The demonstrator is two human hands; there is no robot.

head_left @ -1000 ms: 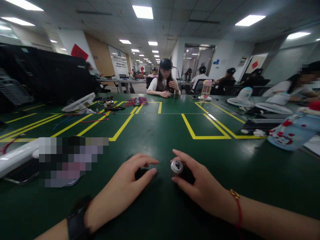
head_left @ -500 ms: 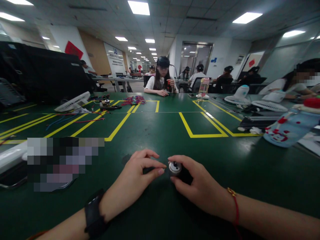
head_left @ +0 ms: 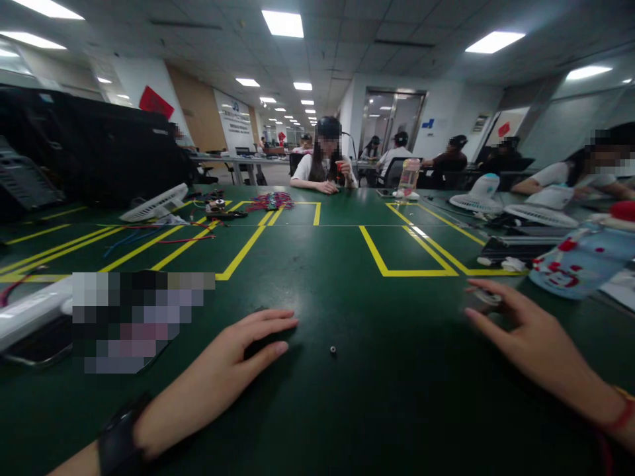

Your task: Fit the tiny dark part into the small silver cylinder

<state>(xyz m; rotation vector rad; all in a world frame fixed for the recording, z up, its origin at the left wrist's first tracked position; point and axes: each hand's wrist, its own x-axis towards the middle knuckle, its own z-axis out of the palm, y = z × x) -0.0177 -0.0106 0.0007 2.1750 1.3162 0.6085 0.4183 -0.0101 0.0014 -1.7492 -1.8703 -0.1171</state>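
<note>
My left hand hovers just above the green tabletop with its fingers stretched out and apart, holding nothing. To the right of its fingertips, a tiny ring-shaped metal piece lies on the table. Well off to the right, my right hand grips a small cylindrical motor between thumb and fingers. Its silver round end faces up, but motion smears the details. Whether the motor touches the table, I cannot tell.
A blue bottle stands right of my right hand, near white fans. A blurred-out item and a white device lie at left. Loose wires lie farther back. A person sits across the table.
My right hand has carried the motor far to the right, away from my left hand. My left hand has drawn back left and spread its fingers; the tiny ring-shaped piece now shows on the table.
</note>
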